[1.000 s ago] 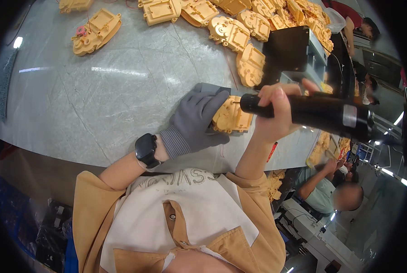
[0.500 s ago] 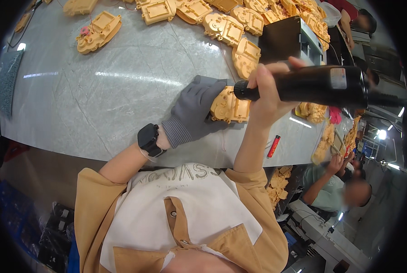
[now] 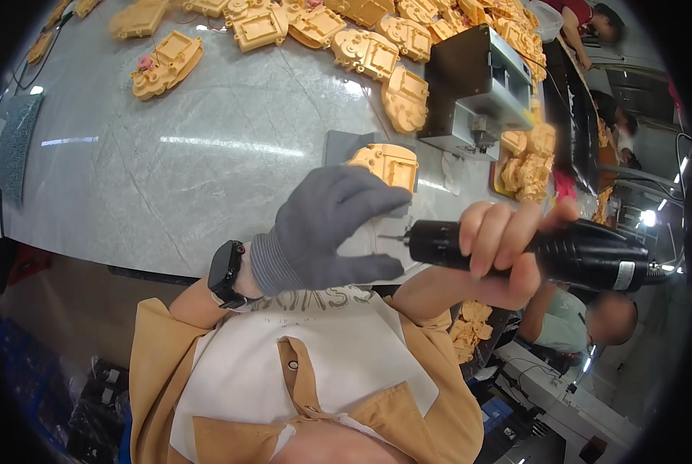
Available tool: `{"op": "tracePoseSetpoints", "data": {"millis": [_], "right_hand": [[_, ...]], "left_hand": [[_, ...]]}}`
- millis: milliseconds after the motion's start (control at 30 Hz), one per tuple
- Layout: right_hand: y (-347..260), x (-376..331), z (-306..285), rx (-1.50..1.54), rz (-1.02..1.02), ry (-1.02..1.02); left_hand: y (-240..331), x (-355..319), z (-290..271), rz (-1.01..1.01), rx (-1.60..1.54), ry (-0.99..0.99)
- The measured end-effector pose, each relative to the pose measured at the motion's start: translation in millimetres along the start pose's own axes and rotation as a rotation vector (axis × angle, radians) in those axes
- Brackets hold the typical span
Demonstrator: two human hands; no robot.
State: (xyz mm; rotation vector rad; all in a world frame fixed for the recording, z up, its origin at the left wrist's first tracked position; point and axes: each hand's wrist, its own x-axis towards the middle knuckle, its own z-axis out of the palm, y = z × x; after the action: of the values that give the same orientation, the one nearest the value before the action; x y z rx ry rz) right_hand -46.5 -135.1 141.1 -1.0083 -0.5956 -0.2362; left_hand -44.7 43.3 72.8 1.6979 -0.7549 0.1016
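The yellow plastic housing (image 3: 396, 172) sits on the bench (image 3: 206, 193) against a dark grey block (image 3: 342, 147), just beyond the gloved left hand (image 3: 326, 220), which covers its near left corner from this view. I cannot tell whether glove and housing touch. The left grip is wide, thumb and fingers spread, with nothing visible between them except the thin bit (image 3: 392, 237) of the electric screwdriver (image 3: 574, 251) showing across the gap. The right hand (image 3: 508, 238) is bare, its grip closed around the screwdriver's black barrel, which lies roughly level, the bit toward the left.

The housing looks like a light, stiff moulded shell, probably a little smooth; its thin walls and small posts could chip or crack under a hard squeeze. It is best taken by the thick outer rim, on opposite sides, with fingers clear of the recess. The screwdriver is likely the heavier of the two, rigid, and best held around the ribbed part of its body, near its balance; the slender bit is no place to take hold.
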Motion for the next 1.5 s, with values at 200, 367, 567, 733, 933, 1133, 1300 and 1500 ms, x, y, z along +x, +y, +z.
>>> {"op": "tracePoseSetpoints", "data": {"millis": [200, 367, 567, 733, 933, 1133, 1300, 1500], "right_hand": [[-3.2, -5.1, -0.1, 0.199, 0.020, 0.014], [-0.1, -7.7, -0.6, 0.249, 0.004, 0.067], [1.2, -7.8, -2.8, 0.287, 0.003, 0.076], [3.2, -10.2, -3.8, 0.257, -0.005, 0.119], [5.4, -12.4, -4.2, 0.242, -0.009, 0.170], [8.1, -10.6, -1.8, 0.392, -0.044, 0.480], [14.8, -11.5, -5.2, 0.314, -0.036, 0.618], [19.4, -16.0, 0.6, 0.127, -0.104, 0.634]], "left_hand": [[5.2, -8.6, 14.5, -0.036, -0.284, -0.085], [11.3, -8.2, 19.3, -0.039, -0.223, -0.034], [14.6, -5.1, 23.1, -0.061, -0.221, -0.006], [19.4, -11.0, 32.8, -0.387, -0.611, -0.021], [20.2, -11.8, 35.7, -0.680, -0.961, -0.063], [17.8, -17.0, 52.6, -0.494, -0.790, 0.108], [22.3, -8.7, 47.1, -0.721, -0.949, 0.132], [21.0, -6.4, 51.0, -0.823, -1.142, 0.209]]}}
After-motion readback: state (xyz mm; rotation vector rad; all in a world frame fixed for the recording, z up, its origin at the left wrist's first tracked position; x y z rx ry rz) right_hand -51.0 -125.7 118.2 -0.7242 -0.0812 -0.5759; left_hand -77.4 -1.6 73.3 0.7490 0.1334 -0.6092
